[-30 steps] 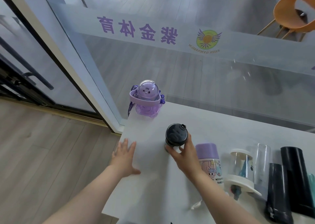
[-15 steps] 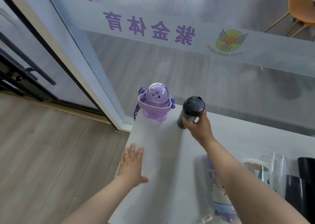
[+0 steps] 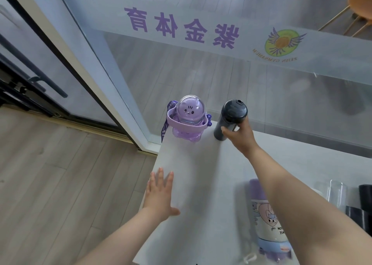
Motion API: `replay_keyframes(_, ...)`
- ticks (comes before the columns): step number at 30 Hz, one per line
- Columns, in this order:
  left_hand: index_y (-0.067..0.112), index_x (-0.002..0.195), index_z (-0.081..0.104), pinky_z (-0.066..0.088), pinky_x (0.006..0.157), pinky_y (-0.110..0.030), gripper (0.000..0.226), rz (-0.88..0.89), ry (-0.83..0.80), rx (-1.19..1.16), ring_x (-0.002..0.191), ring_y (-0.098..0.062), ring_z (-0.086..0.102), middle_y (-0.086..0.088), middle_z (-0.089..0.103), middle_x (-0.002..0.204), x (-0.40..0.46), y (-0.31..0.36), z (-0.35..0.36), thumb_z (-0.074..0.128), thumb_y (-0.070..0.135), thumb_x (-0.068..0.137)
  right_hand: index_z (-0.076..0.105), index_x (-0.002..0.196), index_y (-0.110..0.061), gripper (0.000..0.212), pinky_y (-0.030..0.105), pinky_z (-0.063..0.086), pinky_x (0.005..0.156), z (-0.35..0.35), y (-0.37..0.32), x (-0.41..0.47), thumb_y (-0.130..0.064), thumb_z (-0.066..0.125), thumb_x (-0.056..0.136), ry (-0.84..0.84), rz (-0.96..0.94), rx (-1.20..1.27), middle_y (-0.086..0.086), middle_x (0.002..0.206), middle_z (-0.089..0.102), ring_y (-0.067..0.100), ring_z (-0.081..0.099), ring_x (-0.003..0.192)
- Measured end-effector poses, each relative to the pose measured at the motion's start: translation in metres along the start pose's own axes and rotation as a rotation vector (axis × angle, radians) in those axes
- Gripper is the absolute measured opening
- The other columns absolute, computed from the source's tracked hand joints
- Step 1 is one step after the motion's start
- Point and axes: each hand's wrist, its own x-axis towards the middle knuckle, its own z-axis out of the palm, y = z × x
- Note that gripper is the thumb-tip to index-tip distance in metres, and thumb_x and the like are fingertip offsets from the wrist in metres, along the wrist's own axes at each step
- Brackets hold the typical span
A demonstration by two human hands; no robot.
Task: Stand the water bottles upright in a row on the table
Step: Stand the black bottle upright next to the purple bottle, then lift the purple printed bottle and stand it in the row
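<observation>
At the far left corner of the surface (image 3: 201,174), the right hand (image 3: 239,135) grips the upright dark bottle (image 3: 229,121), just right of the upright purple bear bottle (image 3: 187,121). The left hand (image 3: 161,194) lies spread flat near the left edge, holding nothing.

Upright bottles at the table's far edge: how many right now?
2. The purple bear bottle stands at the far left corner; the dark grey bottle stands beside it, gripped by the right hand. Others lie nearer, partly hidden.

bear bottle (image 3: 186,121) left of flask (image 3: 229,121) | both on table (image 3: 201,174)
</observation>
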Motion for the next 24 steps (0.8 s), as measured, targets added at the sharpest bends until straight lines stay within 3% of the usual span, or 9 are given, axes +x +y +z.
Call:
replay_keyframes(6, 0.024, 0.149, -0.021, 0.001, 0.120, -0.045, 0.125, 0.016, 0.017, -0.030, 0.144, -0.039, -0.023, -0.013, -0.030, 0.156, -0.001, -0.003, 0.003, 0.068, 0.064, 0.072, 0.028, 0.145, -0.030, 0.087, 0.024, 0.036, 0.100, -0.012, 0.010, -0.003, -0.006, 0.075, 0.076, -0.116, 0.033, 0.046, -0.009, 0.142, 0.043, 0.013, 0.042, 0.127)
replay_keyframes(9, 0.026, 0.150, -0.019, 0.002, 0.120, -0.044, 0.123, 0.013, 0.040, -0.082, 0.144, -0.036, -0.024, -0.010, -0.030, 0.156, -0.003, -0.003, 0.006, 0.069, 0.062, 0.072, 0.020, 0.148, -0.027, 0.089, 0.028, 0.030, 0.104, -0.030, 0.015, -0.017, -0.006, 0.072, 0.079, -0.110, 0.120, 0.008, -0.008, 0.153, 0.032, 0.014, 0.031, 0.139)
replay_keyframes(14, 0.023, 0.152, -0.008, 0.001, 0.121, -0.039, 0.105, 0.048, 0.082, -0.163, 0.147, -0.031, -0.020, -0.009, -0.023, 0.159, -0.011, 0.004, 0.011, 0.067, 0.046, 0.082, 0.030, 0.144, -0.024, 0.069, 0.025, 0.031, 0.099, -0.063, 0.024, -0.067, -0.006, 0.060, 0.085, -0.047, 0.119, -0.195, 0.001, 0.147, 0.041, 0.011, 0.041, 0.123)
replay_keyframes(17, 0.024, 0.153, 0.001, 0.005, 0.121, -0.038, 0.090, 0.106, 0.131, -0.229, 0.148, -0.027, -0.013, -0.007, -0.016, 0.161, -0.019, 0.016, 0.015, 0.062, 0.035, 0.087, 0.038, 0.138, -0.021, 0.058, 0.028, 0.033, 0.102, -0.082, 0.033, -0.107, -0.004, 0.058, 0.085, -0.008, 0.117, -0.208, 0.003, 0.140, 0.048, 0.014, 0.043, 0.126)
replay_keyframes(24, 0.021, 0.151, 0.015, 0.007, 0.119, -0.034, 0.072, 0.235, 0.115, -0.300, 0.147, -0.027, 0.001, -0.006, 0.001, 0.161, -0.038, 0.071, 0.028, 0.054, 0.035, 0.092, 0.048, 0.125, -0.024, 0.042, 0.032, 0.040, 0.101, -0.114, 0.063, -0.202, -0.005, 0.057, 0.089, 0.086, 0.131, -0.200, -0.008, 0.122, 0.054, 0.012, 0.050, 0.115)
